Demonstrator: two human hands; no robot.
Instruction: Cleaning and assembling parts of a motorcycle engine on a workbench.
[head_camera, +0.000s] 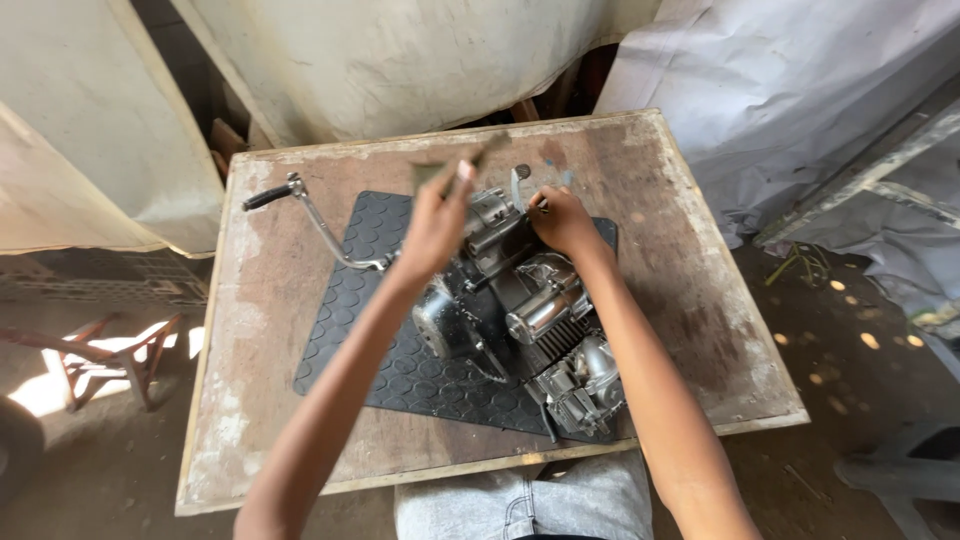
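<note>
A: What are the hands doing?

B: The left hand (435, 225) is raised over the grey metal motorcycle engine block (520, 320), fingers closed around a thin flat strip, too blurred to name. The right hand (563, 220) is curled at the engine's far end, pinching something small I cannot make out.

A: How would the engine handle?

B: I judge it heavy, rigid, and probably oily, so slippery on the polished round cover. The finned cylinder and casing edges look the surest places to grip; the long bent chrome kick lever with its black rubber tip (305, 210) gives leverage but would swing.

A: Where does it sit?

B: On a black studded rubber mat (350, 330), in the middle of a worn brown wooden surface (700, 320).

A: Any packages, labels, signs?

B: None visible. Only pale crumpled sheeting (780, 90) hangs behind, and a reddish wooden stool (115, 350) stands on the floor at left.
</note>
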